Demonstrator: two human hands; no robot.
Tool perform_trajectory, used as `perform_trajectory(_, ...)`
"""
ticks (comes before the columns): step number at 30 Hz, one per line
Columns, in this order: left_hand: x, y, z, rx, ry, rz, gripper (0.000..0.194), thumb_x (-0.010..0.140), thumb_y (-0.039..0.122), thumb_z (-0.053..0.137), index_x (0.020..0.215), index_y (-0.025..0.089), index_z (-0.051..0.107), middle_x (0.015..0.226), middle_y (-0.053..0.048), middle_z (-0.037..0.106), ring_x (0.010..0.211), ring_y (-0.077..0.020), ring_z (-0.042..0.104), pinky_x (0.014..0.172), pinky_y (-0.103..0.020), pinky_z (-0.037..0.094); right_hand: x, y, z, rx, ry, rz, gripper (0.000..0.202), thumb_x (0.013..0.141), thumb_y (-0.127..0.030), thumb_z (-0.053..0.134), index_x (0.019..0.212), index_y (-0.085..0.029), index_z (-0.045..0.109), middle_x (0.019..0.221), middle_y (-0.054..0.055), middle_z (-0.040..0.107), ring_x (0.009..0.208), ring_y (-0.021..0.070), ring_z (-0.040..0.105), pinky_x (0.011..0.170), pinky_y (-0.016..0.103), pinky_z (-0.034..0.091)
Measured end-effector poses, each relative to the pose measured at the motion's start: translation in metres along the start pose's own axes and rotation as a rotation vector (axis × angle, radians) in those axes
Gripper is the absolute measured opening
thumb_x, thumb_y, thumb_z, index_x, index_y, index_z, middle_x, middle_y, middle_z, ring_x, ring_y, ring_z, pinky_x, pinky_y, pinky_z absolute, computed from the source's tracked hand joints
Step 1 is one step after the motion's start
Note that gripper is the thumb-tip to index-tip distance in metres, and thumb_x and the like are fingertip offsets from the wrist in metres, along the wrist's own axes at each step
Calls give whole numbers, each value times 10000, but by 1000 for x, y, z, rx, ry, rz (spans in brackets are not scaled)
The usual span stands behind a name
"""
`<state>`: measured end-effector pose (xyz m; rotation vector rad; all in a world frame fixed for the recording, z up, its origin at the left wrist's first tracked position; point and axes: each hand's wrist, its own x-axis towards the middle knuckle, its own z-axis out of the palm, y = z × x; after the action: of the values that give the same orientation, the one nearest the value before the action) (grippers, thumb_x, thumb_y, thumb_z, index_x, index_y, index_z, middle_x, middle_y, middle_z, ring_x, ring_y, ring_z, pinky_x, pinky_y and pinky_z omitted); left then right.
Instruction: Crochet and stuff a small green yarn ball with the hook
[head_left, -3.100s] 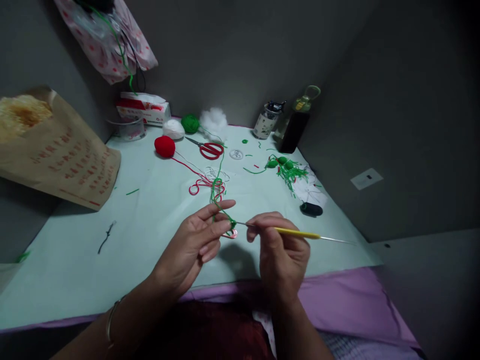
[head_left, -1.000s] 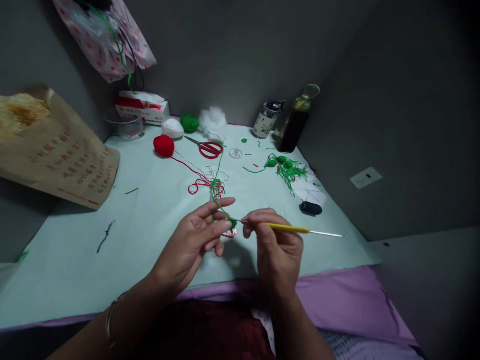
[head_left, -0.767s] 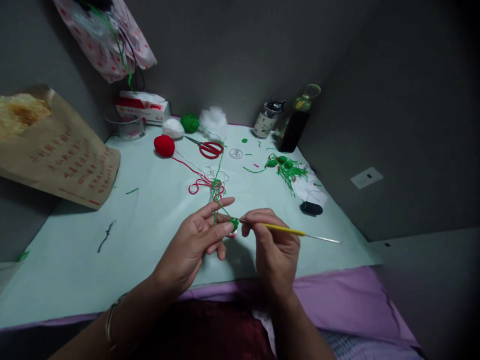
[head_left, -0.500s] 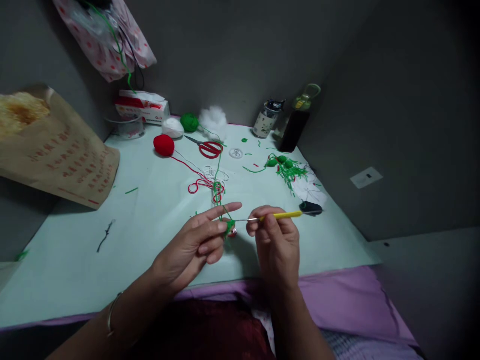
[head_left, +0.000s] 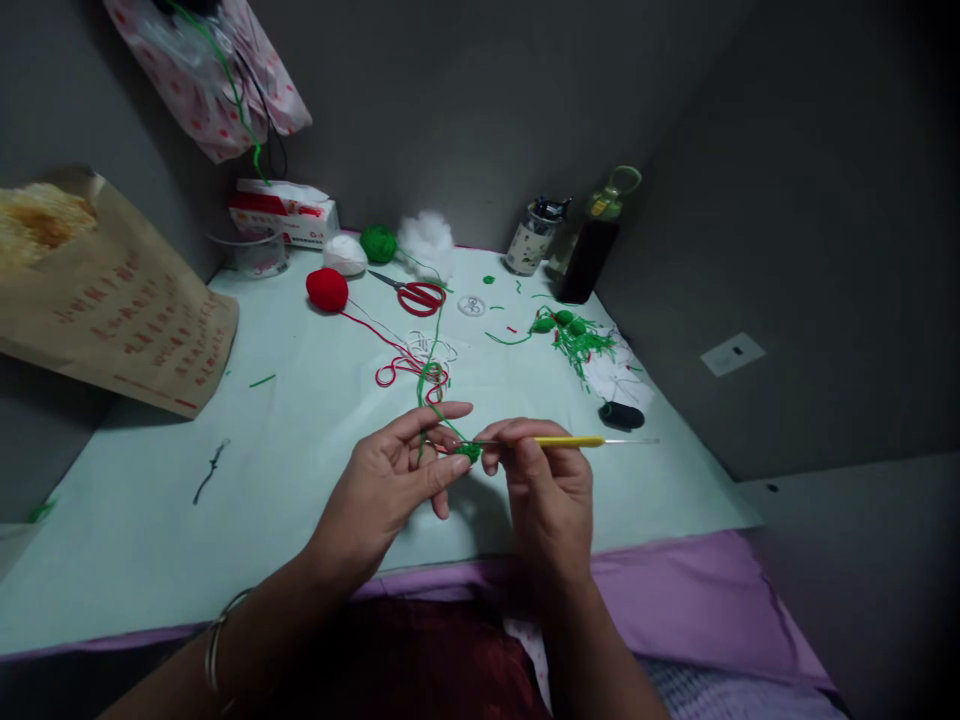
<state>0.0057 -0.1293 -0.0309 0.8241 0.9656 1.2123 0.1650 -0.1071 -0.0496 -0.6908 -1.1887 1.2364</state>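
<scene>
Between the thumb and fingers of my left hand (head_left: 397, 470) is a small green crochet piece (head_left: 469, 452). The left index finger is stretched out, with green yarn (head_left: 442, 415) running past it to the piece. My right hand (head_left: 551, 490) is closed round the yellow handle of a crochet hook (head_left: 566, 441). Its thin metal shaft points left and meets the green piece. Up the table, the green yarn leads to a green yarn ball (head_left: 379, 243). Loose red and white strands (head_left: 420, 365) lie just beyond my left fingers.
Red-handled scissors (head_left: 421, 298) lie beside a red yarn ball (head_left: 327, 290), a white ball (head_left: 345, 255) and white stuffing (head_left: 426, 240). A brown paper bag (head_left: 142, 310) stands left. At right are a pen cup (head_left: 527, 240), a bottle (head_left: 591, 250) and green crocheted pieces (head_left: 574, 340).
My left hand has opened its fingers somewhat and turned, its thumb now along the green piece. My right hand and the hook have shifted slightly left, the hook now more level.
</scene>
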Motion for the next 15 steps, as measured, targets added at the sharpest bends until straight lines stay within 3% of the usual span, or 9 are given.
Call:
perform_trajectory(5,-2,4,-2,-17,-13,-10,387,807,259,840,1185,245,758,841,30,613,542,-47,554,502,-181,462,5,-6,1,70,-5,27,163,1007,-316,586,945,-222,704,849,26,744,678,131,653,660,279,551)
perform_trajectory(9,-2,5,-2,19,-1,0,384,814,262,830,1190,250,755,833,38,604,542,-43,563,513,-176,466,1,-11,-1,-63,-23,-40,177,1034,-261,533,973,-230,697,898,26,745,726,132,674,702,290,565)
perform_trajectory(15,-2,12,3,158,59,15,426,792,227,804,1213,199,740,756,49,588,546,-54,529,559,-183,511,-7,-13,-2,-437,-109,-391,227,1008,-129,521,1110,-235,694,967,53,751,856,183,701,729,348,588)
